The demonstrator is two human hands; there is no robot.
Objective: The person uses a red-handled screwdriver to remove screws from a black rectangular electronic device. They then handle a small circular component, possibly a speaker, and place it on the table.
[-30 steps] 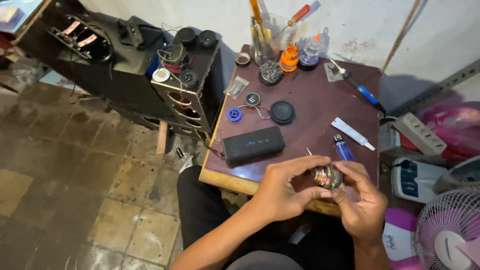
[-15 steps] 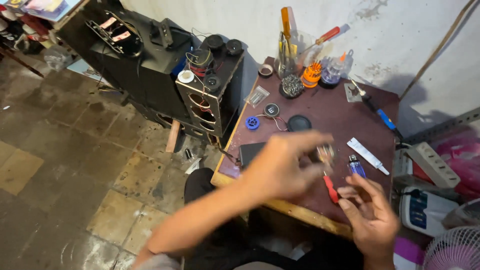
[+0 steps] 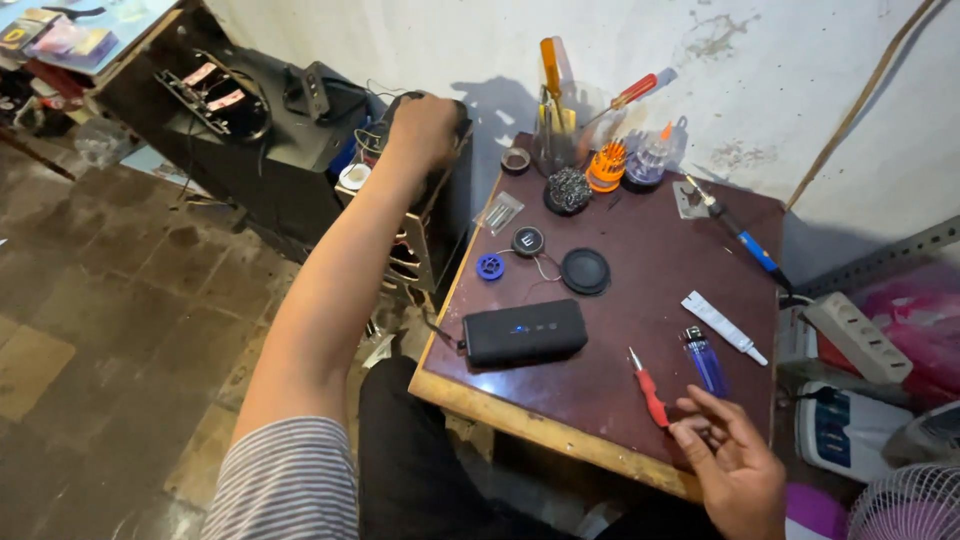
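My left hand [image 3: 425, 125] is stretched out to the far left, over the top of an open black speaker cabinet [image 3: 420, 240] beside the table. I see only its back, closed around something dark; what it holds is hidden. My right hand [image 3: 730, 465] rests at the front right edge of the brown wooden table [image 3: 640, 300], fingers apart and loosely curled, holding nothing. Just left of it lies a small red screwdriver [image 3: 650, 388], and a blue lighter [image 3: 706, 362] lies just beyond it. A black oblong portable speaker [image 3: 525, 332] sits near the table's front left.
On the table are a black round cap [image 3: 585, 271], a blue ring [image 3: 489, 266], steel wool [image 3: 568, 190], a jar of screwdrivers [image 3: 553, 115], a blue-handled soldering iron [image 3: 748, 238] and a white tube [image 3: 724, 326]. A power strip [image 3: 857, 337] and a fan [image 3: 915, 505] sit at the right.
My left hand left the small round part held near the table's front edge and swung out left to the speaker cabinet. The red screwdriver now lies on the table; my right hand is empty.
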